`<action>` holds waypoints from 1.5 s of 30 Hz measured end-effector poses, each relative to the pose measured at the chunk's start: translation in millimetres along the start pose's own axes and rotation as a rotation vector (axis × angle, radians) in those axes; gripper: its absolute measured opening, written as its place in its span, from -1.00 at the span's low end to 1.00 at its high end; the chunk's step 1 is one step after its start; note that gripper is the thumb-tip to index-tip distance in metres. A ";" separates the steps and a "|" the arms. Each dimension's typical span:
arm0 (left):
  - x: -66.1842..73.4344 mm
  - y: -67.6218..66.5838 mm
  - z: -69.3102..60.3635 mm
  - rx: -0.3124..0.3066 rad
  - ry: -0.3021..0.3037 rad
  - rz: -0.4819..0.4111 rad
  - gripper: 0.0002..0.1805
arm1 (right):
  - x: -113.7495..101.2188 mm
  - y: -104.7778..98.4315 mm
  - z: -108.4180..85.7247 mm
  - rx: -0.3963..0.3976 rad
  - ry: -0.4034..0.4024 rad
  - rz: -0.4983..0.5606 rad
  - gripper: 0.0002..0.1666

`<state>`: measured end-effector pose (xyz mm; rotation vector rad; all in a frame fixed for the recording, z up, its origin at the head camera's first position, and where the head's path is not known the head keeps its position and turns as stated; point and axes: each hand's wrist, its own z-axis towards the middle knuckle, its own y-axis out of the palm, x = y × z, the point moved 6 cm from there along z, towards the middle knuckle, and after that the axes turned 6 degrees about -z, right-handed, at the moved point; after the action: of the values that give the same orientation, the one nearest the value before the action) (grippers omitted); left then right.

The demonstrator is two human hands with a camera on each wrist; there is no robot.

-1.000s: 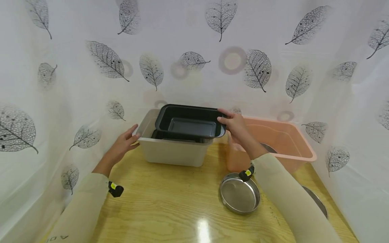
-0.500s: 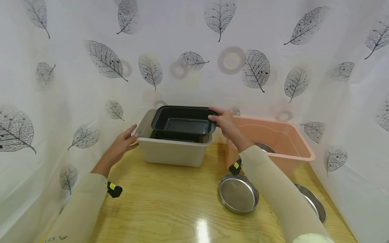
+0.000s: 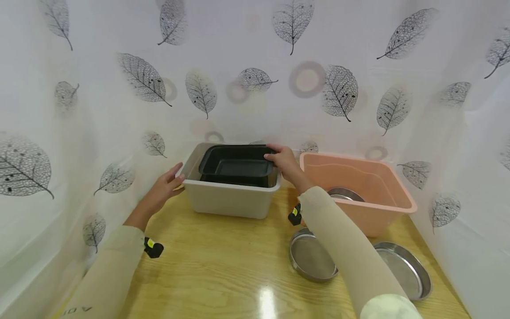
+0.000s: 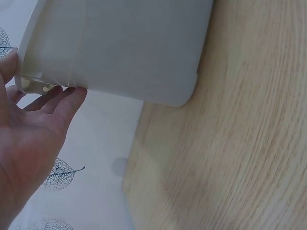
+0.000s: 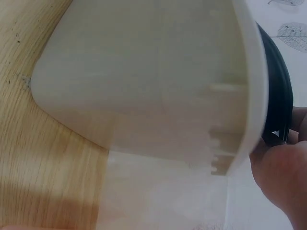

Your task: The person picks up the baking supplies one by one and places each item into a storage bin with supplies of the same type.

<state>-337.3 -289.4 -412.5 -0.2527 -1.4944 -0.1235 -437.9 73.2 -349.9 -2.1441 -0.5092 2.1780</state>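
Note:
A white plastic bin [image 3: 227, 201] stands on the table at centre-left in the head view. At its left end, my left hand [image 3: 161, 190] grips the rim; the left wrist view shows the thumb above and the fingers beneath that rim. My right hand [image 3: 287, 165] pinches the right end of a black rectangular baking pan [image 3: 239, 167], which sits low in the bin's opening. Under that pan another dark pan [image 3: 235, 180] shows inside the bin. From the right wrist, the black pan's edge [image 5: 279, 86] rises past the bin's rim, and the fingertips are partly hidden.
To the right stands a peach plastic bin [image 3: 380, 177] holding a round metal pan [image 3: 345, 193]. Two more round metal pans [image 3: 312, 261] lie on the wooden table [image 3: 215, 257], one partly behind the right sleeve. A leaf-printed curtain [image 3: 255, 119] encloses the back and sides.
My right hand has moved left and down, lowering the black baking pan into the white bin. The left hand keeps its grip on the rim.

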 end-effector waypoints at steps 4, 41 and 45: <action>-2.0 -0.1 -0.3 -0.001 -0.006 -0.005 -0.18 | 2.5 10.7 3.2 -0.017 -0.003 -0.018 -0.36; -1.1 -1.7 -1.9 0.009 0.007 -0.023 -0.18 | 5.2 46.1 28.1 -0.004 -0.033 -0.246 -0.42; -2.4 -1.1 0.4 0.005 0.004 -0.030 -0.18 | 5.3 45.0 25.6 -0.009 -0.022 -0.250 -0.42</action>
<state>-338.2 -290.6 -414.8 -0.2259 -1.4951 -0.1438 -454.3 26.9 -367.0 -1.9412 -0.7455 2.0684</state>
